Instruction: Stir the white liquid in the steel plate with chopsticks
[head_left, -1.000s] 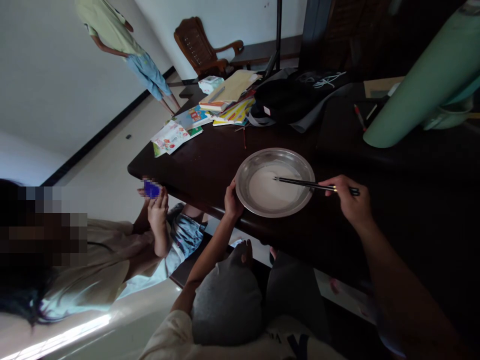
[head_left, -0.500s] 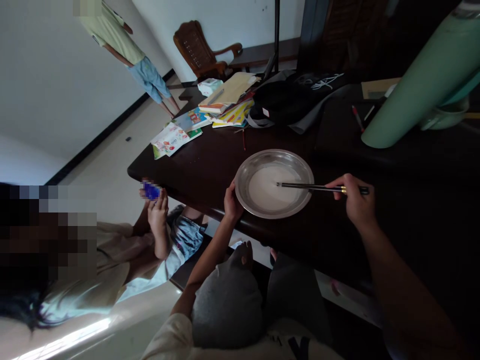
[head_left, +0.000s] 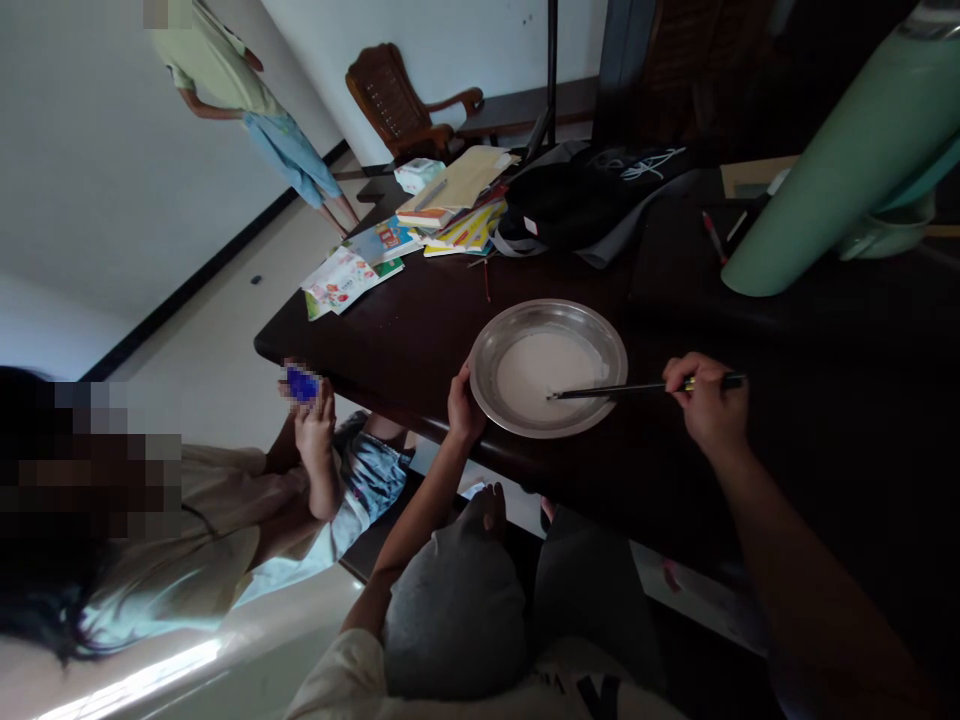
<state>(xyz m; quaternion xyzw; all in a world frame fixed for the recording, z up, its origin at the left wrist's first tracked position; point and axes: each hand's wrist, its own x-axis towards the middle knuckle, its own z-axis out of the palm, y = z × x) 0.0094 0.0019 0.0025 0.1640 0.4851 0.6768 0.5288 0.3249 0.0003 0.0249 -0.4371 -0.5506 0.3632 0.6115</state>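
A round metal bowl (head_left: 487,345) stands on the dark table and holds a pale, milky liquid (head_left: 544,365). My left hand (head_left: 465,405) grips its left rim, with part of the fingers hidden beneath and behind the bowl. In my right hand (head_left: 709,400) is a pair of dark chopsticks (head_left: 637,389) with a gold band. Their tips dip into the liquid near the middle of the bowl, and the sticks cross over its right rim.
Books and papers (head_left: 457,215) lie in a pile at the back of the table (head_left: 420,330), beside a black bag (head_left: 570,205). A tall green bottle (head_left: 832,170) stands at right. A seated person (head_left: 225,500) is at left; another person (head_left: 225,75) stands farther off.
My right hand has shifted slightly, and the chopstick tips have moved toward the near side of the bowl. My left hand and the bowl stay put. The standing person's arm has moved.
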